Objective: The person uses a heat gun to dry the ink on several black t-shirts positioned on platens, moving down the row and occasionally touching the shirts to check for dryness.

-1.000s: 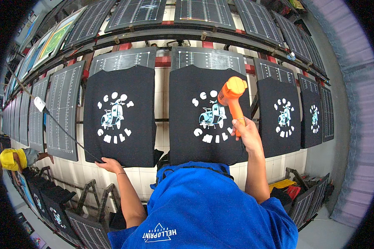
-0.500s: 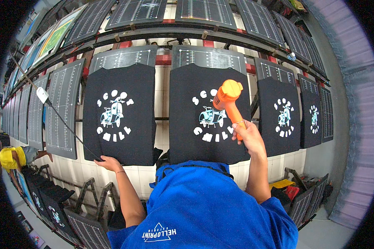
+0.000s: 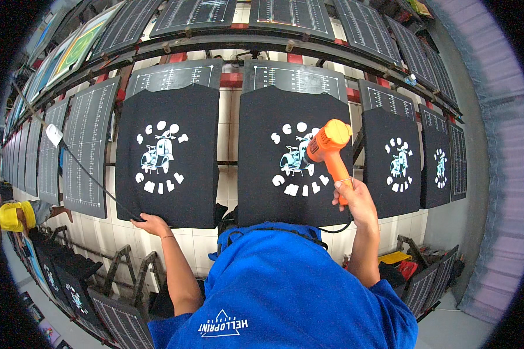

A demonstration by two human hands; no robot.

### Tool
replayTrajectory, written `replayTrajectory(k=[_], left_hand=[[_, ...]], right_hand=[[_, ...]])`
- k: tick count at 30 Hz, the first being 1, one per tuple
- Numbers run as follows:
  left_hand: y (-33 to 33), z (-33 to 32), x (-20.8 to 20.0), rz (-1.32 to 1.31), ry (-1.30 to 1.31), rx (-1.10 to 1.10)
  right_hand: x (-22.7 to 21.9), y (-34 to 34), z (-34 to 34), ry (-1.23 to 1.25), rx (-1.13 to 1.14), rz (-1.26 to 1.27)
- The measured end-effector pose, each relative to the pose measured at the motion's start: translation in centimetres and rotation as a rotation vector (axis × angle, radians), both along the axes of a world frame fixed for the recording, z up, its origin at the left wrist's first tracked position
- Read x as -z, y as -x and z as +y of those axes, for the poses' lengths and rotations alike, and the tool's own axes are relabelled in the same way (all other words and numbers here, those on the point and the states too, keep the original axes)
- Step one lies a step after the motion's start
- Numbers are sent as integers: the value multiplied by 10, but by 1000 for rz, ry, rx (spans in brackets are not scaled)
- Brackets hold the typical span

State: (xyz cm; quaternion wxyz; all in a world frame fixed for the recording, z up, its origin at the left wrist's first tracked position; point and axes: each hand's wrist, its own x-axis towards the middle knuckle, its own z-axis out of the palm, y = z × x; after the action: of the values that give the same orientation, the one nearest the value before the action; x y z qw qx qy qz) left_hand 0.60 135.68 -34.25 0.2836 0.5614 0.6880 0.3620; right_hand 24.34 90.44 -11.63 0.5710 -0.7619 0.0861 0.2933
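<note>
My right hand [image 3: 356, 202] grips the handle of an orange heat gun [image 3: 332, 145], whose nozzle points left over a black T-shirt [image 3: 262, 203] with a white and pale blue scooter print [image 3: 296, 157]. The shirt lies on a dark board with white scale marks. My left hand [image 3: 153, 224] is closed around a black cable [image 3: 96, 181] at the lower edge of a second black shirt [image 3: 186, 209] with the same print. That cable runs up and left to a white connector [image 3: 55, 135].
Two more printed black shirts [image 3: 390, 198] lie on boards to the right. Bare marked boards [image 3: 90, 145] line the left and the far rack [image 3: 233, 42]. A person in a yellow top [image 3: 17, 216] is at the far left. More racks [image 3: 122, 314] stand behind me.
My right hand has moved the heat gun to the right and slightly down across the shirt. My left hand stays at the lower edge of the left shirt with the cable.
</note>
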Motion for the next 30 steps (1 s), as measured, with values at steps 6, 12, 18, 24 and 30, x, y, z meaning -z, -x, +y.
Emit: replayTrajectory(k=[6,12,18,24,30], left_hand=[[6,4,9,19,-13,-5],[2,2,7,-33,1,-18],[-3,-3,-4,-22,-8,6],[3,3,6,3,-17,5],[7,6,12,10,-30,2]], right_hand=[[4,-1,5,-79,-39,25],[-1,6,3,-23,-88,67],[-2,19,6,-20,-107,58],[-2,22,-1,40,-44,54],[2,23,5,-34,-63,53]])
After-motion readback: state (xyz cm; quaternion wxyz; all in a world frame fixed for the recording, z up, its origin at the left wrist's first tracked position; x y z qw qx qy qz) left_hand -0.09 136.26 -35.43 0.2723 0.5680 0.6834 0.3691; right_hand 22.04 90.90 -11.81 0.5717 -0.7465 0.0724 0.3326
